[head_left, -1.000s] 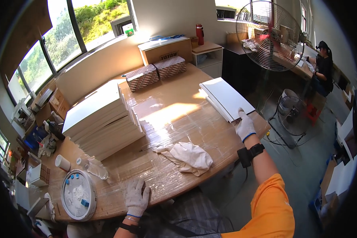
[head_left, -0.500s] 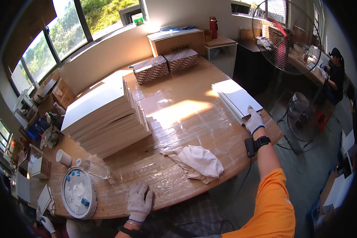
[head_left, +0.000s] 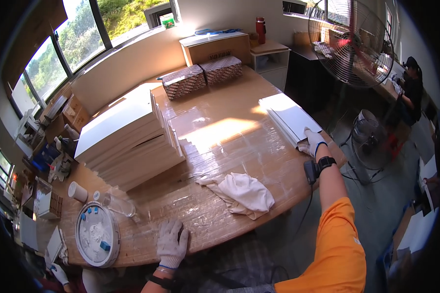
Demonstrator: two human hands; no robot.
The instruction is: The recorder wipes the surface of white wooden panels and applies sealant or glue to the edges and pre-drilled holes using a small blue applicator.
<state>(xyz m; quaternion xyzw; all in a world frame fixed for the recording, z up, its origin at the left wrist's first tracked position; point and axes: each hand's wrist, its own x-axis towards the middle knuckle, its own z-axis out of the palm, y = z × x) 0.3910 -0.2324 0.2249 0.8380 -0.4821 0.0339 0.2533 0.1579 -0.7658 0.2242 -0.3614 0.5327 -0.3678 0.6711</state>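
Observation:
My left hand [head_left: 172, 243], in a white knit glove, rests on the near edge of the table with its fingers stretched out and nothing in it. My right hand [head_left: 313, 141], gloved too, grips the near end of a low stack of white panels [head_left: 289, 117] at the table's right side. Its thumb lies on the top panel; the other fingers are partly hidden at the end edge. Between the hands lies a crumpled off-white cloth [head_left: 245, 193]. A taller stack of white panels [head_left: 124, 122] stands left of centre.
A round lid with white paste and blue pieces [head_left: 98, 234] sits at the near left, beside a clear bottle [head_left: 120, 207] and a white cup [head_left: 77, 191]. Two patterned blocks [head_left: 183, 82] lie at the back. Fans [head_left: 352, 44] and another person [head_left: 411, 90] are on the right.
My right hand has shifted slightly at the panels' near end, its wrist turning. My left hand stays on the table. The whole view has moved a little.

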